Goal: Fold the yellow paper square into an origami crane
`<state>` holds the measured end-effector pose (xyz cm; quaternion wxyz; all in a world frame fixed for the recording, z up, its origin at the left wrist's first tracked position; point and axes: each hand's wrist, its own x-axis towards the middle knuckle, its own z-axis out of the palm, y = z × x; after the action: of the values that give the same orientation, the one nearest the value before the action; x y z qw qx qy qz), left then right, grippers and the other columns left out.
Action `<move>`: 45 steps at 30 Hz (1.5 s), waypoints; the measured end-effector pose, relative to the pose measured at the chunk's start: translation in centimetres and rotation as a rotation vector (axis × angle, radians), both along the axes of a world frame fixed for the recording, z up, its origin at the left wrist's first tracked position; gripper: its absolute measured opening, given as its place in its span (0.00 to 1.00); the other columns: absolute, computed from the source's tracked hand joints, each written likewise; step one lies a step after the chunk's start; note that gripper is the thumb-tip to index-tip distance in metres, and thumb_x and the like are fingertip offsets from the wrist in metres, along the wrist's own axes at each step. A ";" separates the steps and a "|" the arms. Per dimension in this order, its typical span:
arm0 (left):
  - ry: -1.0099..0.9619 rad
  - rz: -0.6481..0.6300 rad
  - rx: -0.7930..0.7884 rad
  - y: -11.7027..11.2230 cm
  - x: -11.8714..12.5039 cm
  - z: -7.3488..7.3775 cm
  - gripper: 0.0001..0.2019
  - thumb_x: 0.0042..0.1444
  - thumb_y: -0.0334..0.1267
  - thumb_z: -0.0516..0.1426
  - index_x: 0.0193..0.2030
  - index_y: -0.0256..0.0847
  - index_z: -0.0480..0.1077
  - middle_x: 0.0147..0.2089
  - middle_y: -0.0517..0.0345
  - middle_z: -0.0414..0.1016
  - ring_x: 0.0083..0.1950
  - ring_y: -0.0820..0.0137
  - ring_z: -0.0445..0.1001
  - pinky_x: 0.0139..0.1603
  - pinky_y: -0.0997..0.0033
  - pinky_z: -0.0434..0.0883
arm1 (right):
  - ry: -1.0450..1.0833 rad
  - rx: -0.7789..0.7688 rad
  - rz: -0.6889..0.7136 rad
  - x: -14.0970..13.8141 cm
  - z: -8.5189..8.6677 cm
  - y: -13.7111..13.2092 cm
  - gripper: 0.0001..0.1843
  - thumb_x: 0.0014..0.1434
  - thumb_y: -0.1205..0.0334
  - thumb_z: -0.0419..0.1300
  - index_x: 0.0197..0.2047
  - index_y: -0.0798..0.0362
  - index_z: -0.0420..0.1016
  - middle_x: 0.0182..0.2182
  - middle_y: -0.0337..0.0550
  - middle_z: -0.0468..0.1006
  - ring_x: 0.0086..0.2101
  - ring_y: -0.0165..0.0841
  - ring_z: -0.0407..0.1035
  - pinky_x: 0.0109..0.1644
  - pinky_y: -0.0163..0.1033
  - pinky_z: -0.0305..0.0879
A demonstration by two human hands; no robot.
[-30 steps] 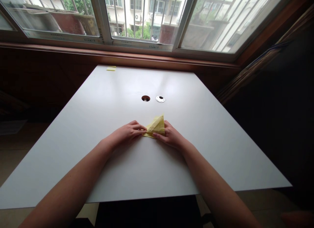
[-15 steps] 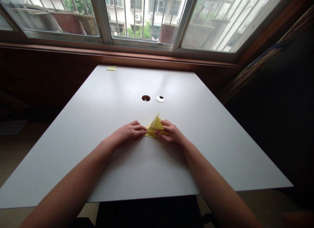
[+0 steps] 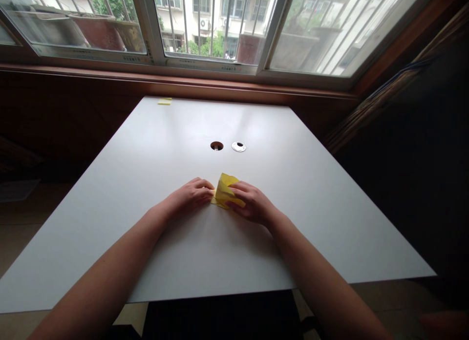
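A folded sheet of yellow paper (image 3: 224, 187) stands partly raised on the white table, with a flat corner lying at its left. My left hand (image 3: 194, 192) rests at that left corner, its fingers closed and pinching the paper's edge. On the other side, my right hand (image 3: 251, 199) grips the raised part, thumb low in front and fingers reaching over the opened fold. The fingers cover the paper's right end.
The white table (image 3: 176, 266) spans the view below a barred window. Beyond the paper are a round cable hole (image 3: 217, 146) and its loose cover (image 3: 239, 147). Small yellow slips (image 3: 164, 101) lie at the far left edge.
The paper's raised part has gone from a pointed peak to a wider, blunter, opened shape. My right hand has shifted slightly, its fingers now over the fold.
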<state>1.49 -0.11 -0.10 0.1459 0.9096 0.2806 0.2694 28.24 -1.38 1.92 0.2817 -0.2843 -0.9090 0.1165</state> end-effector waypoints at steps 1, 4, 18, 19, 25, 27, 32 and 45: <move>-0.002 0.019 0.005 0.0 0.0 -0.1 0.10 0.67 0.37 0.54 0.47 0.42 0.76 0.49 0.49 0.74 0.47 0.66 0.71 0.50 0.63 0.72 | -0.002 0.014 -0.001 0.0 0.0 0.0 0.16 0.66 0.56 0.58 0.56 0.47 0.70 0.45 0.51 0.78 0.42 0.41 0.71 0.44 0.46 0.71; 0.013 0.065 0.025 0.1 -0.2 -0.4 0.09 0.66 0.38 0.56 0.47 0.42 0.76 0.46 0.49 0.72 0.46 0.66 0.69 0.49 0.63 0.72 | 0.002 0.043 -0.011 -0.2 -0.1 -0.1 0.25 0.67 0.56 0.57 0.66 0.46 0.62 0.46 0.51 0.78 0.43 0.41 0.72 0.45 0.46 0.71; -0.384 0.037 -0.214 -1.2 0.1 0.9 0.38 0.61 0.41 0.62 0.72 0.52 0.45 0.61 0.44 0.63 0.52 0.67 0.73 0.46 0.66 0.79 | -0.216 0.168 -0.028 -1.1 0.9 -0.9 0.28 0.68 0.56 0.55 0.70 0.44 0.58 0.52 0.48 0.77 0.49 0.44 0.70 0.49 0.49 0.65; -0.407 0.023 -0.168 -1.4 0.2 1.2 0.37 0.62 0.40 0.61 0.71 0.53 0.46 0.63 0.43 0.61 0.54 0.66 0.72 0.48 0.63 0.79 | -0.222 0.168 -0.029 -1.1 0.9 -0.9 0.28 0.68 0.56 0.54 0.69 0.44 0.59 0.52 0.49 0.77 0.49 0.44 0.70 0.49 0.48 0.65; -0.359 -0.001 0.089 -1.8 0.5 2.2 0.24 0.64 0.31 0.58 0.63 0.52 0.60 0.65 0.46 0.58 0.57 0.64 0.71 0.53 0.58 0.78 | -0.148 0.099 0.002 -1.1 0.7 -0.9 0.27 0.67 0.60 0.56 0.68 0.44 0.60 0.54 0.49 0.76 0.49 0.42 0.71 0.49 0.48 0.65; -0.372 -0.001 0.142 -1.6 0.4 2.1 0.22 0.63 0.30 0.58 0.62 0.49 0.61 0.64 0.45 0.59 0.56 0.64 0.72 0.53 0.56 0.78 | -0.058 0.038 0.037 -1.0 0.6 -0.8 0.26 0.66 0.61 0.57 0.67 0.45 0.62 0.53 0.48 0.77 0.49 0.41 0.71 0.51 0.48 0.66; -0.370 0.019 0.131 -1.5 0.3 1.7 0.18 0.64 0.30 0.57 0.59 0.47 0.63 0.61 0.45 0.63 0.55 0.64 0.73 0.52 0.55 0.78 | 0.235 -0.112 0.108 -0.5 0.5 -0.3 0.12 0.61 0.61 0.64 0.49 0.49 0.77 0.44 0.49 0.79 0.44 0.39 0.72 0.47 0.45 0.71; -0.151 0.069 -0.232 0.5 -1.4 -1.0 0.26 0.61 0.46 0.62 0.63 0.45 0.62 0.48 0.51 0.70 0.44 0.68 0.73 0.46 0.65 0.77 | 0.262 -0.240 0.066 -0.1 -1.7 1.1 0.09 0.64 0.57 0.62 0.37 0.52 0.81 0.34 0.48 0.82 0.35 0.35 0.73 0.38 0.39 0.71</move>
<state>0.12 0.37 -1.10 0.2613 0.8537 0.3292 0.3076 28.16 -0.28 0.24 0.3578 -0.2682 -0.8529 0.2695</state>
